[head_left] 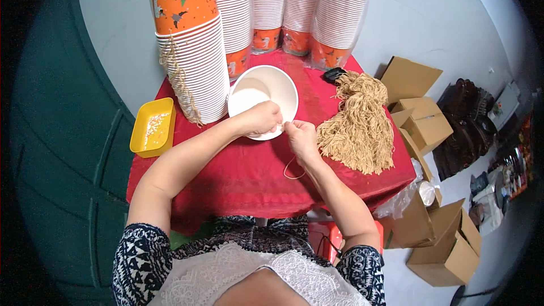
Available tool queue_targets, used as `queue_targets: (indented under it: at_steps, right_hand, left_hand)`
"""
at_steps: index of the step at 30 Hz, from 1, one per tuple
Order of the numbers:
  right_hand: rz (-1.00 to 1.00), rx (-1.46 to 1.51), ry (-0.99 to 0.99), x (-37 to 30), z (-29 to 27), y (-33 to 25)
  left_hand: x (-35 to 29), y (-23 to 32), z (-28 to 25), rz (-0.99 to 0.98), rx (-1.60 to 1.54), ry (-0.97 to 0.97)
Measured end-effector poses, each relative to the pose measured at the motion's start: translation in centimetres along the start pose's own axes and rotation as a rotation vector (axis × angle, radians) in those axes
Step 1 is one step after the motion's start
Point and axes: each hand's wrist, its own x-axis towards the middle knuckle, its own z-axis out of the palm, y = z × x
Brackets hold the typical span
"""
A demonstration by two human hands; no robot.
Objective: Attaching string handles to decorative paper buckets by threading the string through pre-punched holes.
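A white paper bucket lies tipped on the red-covered table, its open mouth facing me. My left hand is closed at the near part of its mouth, fingers curled; what it grips, if anything, is hidden. Beside it, at the right of the rim, my right hand pinches a thin tan cord, which hangs below the hand in a loop. The two hands are close together, fingertips nearly meeting. To the right of my right hand lies a large bundle of tan cords.
A tall stack of nested paper buckets, with cords hanging on it, stands at left. Wrapped stacks line the back. A yellow tray with small white bits sits left, a black object behind the bundle. Cardboard boxes lie right.
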Motion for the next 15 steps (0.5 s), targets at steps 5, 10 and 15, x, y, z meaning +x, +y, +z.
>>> queue_targets:
  at_steps: [5, 10, 15]
  right_hand:
    - [0.030, -0.011, -0.006, 0.3, -0.1, 0.7]
    - [0.056, 0.014, -0.028, 0.6, -0.2, 1.5]
    - [0.077, -0.051, -0.061, 0.8, 0.2, 1.6]
  left_hand:
    - [0.7, -1.6, 0.3, -0.006, -0.013, 0.013]
    - [0.6, -1.4, 1.2, 0.235, 0.437, 0.165]
    - [0.3, -2.4, 2.6, 0.249, 0.587, 0.276]
